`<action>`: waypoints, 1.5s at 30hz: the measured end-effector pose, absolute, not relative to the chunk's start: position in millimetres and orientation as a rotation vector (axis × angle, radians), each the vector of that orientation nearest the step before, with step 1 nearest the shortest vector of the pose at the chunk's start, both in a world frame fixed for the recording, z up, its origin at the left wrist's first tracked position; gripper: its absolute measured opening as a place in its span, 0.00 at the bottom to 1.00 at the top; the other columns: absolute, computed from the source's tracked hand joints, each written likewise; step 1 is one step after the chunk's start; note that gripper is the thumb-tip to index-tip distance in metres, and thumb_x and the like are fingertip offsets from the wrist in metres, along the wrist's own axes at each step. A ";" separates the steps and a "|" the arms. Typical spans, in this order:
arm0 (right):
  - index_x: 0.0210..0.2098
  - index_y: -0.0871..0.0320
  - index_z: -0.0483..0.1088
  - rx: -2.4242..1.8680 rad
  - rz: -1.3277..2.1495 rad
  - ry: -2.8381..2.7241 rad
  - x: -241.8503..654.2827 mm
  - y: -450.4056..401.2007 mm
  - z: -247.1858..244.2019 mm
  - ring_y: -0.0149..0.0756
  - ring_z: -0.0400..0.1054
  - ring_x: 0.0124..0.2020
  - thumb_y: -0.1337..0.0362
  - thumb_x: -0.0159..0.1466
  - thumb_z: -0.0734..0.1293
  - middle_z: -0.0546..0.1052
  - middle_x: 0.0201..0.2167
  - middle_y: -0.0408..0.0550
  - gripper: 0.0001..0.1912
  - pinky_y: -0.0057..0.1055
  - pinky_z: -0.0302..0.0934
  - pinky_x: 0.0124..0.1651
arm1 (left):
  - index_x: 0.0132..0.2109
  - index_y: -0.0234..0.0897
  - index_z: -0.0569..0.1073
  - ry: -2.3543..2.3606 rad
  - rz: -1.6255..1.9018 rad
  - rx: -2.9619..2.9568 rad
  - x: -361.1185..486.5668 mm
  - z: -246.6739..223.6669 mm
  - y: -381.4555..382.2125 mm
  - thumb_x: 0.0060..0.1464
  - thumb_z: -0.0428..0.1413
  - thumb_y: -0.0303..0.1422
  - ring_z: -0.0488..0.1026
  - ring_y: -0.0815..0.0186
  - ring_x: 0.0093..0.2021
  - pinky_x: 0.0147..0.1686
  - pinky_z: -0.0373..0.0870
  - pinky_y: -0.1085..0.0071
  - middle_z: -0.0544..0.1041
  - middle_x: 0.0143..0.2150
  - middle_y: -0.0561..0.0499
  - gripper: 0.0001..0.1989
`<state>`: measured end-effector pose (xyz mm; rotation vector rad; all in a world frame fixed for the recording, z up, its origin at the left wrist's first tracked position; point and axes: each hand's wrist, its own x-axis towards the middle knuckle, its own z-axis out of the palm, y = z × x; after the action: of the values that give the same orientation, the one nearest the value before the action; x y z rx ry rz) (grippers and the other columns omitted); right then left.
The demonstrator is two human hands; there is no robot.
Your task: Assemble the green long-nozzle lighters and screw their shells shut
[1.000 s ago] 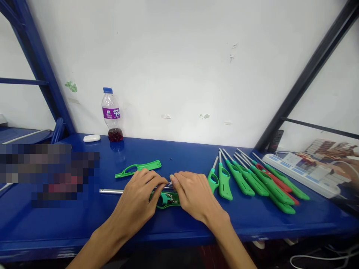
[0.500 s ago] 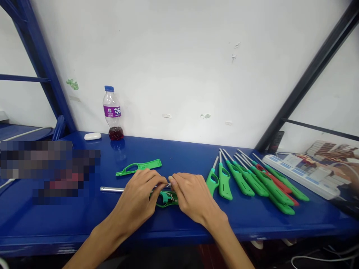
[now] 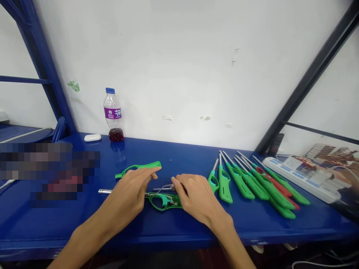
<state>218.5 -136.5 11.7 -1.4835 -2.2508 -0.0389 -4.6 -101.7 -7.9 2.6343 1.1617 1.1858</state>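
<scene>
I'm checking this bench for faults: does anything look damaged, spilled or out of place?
Near the front, one lighter lies open, its inside showing, unlike the closed lighters at the right. A green shell half, probably its cover, lies loose behind it. The wall has scuffed patches. No spill shows.

The single head-worn view looks forward and down, at close range, with the two hands low in the centre of the frame, the blue surface [image 3: 179, 226] across the lower half and the pale wall [image 3: 174, 67] filling the upper half behind it.
</scene>
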 end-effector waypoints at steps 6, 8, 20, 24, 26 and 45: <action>0.46 0.50 0.67 -1.536 0.308 -2.186 227.1 -145.1 23.2 0.39 0.70 0.29 0.50 0.77 0.57 0.75 0.27 0.39 0.13 0.32 0.50 0.34 | 0.49 0.47 0.81 1.161 0.993 2.695 -26.9 2.3 -103.9 0.68 0.54 0.38 0.82 0.52 0.48 0.47 0.78 0.58 0.85 0.47 0.51 0.11; 0.46 0.50 0.66 -1.556 0.358 -2.192 230.9 -147.3 25.2 0.40 0.70 0.31 0.51 0.74 0.63 0.76 0.29 0.39 0.11 0.31 0.51 0.33 | 0.48 0.46 0.81 1.121 0.938 2.724 -25.1 3.4 -106.7 0.67 0.56 0.37 0.82 0.52 0.48 0.46 0.78 0.58 0.86 0.46 0.51 0.10; 0.38 0.51 0.72 -1.546 0.317 -2.242 241.5 -143.2 25.3 0.39 0.72 0.39 0.58 0.71 0.70 0.79 0.36 0.40 0.06 0.32 0.55 0.39 | 0.50 0.42 0.80 1.104 0.750 2.696 -9.0 -6.3 -108.5 0.66 0.58 0.29 0.78 0.55 0.47 0.47 0.74 0.58 0.81 0.46 0.49 0.09; 0.39 0.51 0.77 -1.552 0.309 -2.299 241.9 -144.4 27.4 0.41 0.72 0.44 0.55 0.70 0.71 0.79 0.38 0.42 0.07 0.34 0.57 0.45 | 0.53 0.42 0.80 1.106 0.700 2.677 -0.8 -0.6 -115.8 0.68 0.57 0.31 0.76 0.55 0.46 0.47 0.73 0.57 0.79 0.47 0.48 0.10; 0.42 0.51 0.79 -1.548 0.343 -2.315 242.5 -144.5 27.4 0.41 0.72 0.46 0.55 0.70 0.71 0.80 0.40 0.43 0.07 0.34 0.58 0.47 | 0.52 0.43 0.80 1.097 0.649 2.675 3.6 0.9 -119.9 0.68 0.57 0.31 0.75 0.55 0.47 0.48 0.72 0.56 0.77 0.48 0.48 0.10; 0.49 0.46 0.81 -1.494 0.493 -2.363 252.8 -156.1 35.7 0.38 0.73 0.46 0.65 0.73 0.67 0.79 0.44 0.42 0.12 0.29 0.60 0.46 | 0.49 0.39 0.77 1.157 0.385 2.729 15.4 1.1 -133.2 0.70 0.54 0.32 0.73 0.52 0.51 0.55 0.69 0.48 0.74 0.51 0.45 0.07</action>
<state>252.8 -156.1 35.7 -1.4935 -2.3629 0.4930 15.4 -133.2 1.1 2.7292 1.1569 0.3852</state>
